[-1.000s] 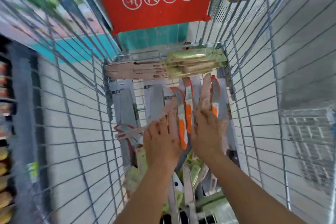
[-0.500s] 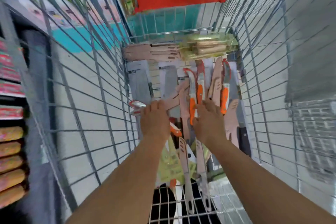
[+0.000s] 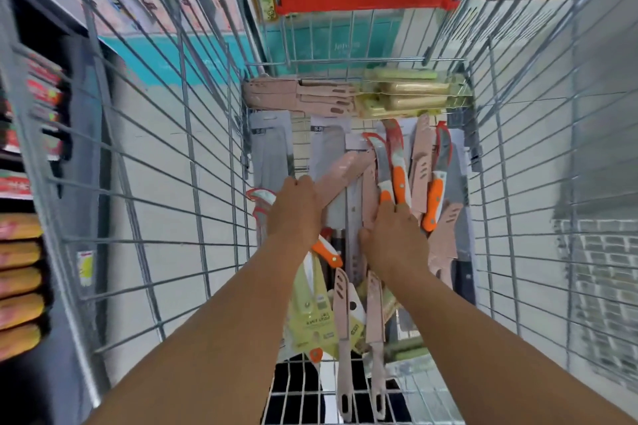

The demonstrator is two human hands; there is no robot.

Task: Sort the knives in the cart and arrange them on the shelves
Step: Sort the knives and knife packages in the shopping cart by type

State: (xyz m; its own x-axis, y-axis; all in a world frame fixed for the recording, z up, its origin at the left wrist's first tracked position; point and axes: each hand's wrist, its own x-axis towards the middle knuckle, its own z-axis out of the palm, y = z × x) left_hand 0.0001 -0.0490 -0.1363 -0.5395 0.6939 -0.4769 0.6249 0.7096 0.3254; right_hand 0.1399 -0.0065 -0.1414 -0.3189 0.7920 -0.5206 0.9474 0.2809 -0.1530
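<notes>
- Head view: in the wire cart [image 3: 193, 162], orange-handled knives [image 3: 397, 166] lie lengthwise, blades pointing to the far wall (the red-sign end).
- Left hand [image 3: 293, 210] curls around a pink sheathed knife [image 3: 341, 174] lying diagonally.
- Right hand [image 3: 393, 238] grips at the orange handles.

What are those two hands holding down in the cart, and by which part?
The left hand grips the pink sheathed knife at its near end. The right hand seems to hold the orange-handled knives by their handles, though its fingers are hidden.

Pale floor [image 3: 152, 162], dark shelving [image 3: 38, 134] — stocked, teal wall [image 3: 179, 59]
</notes>
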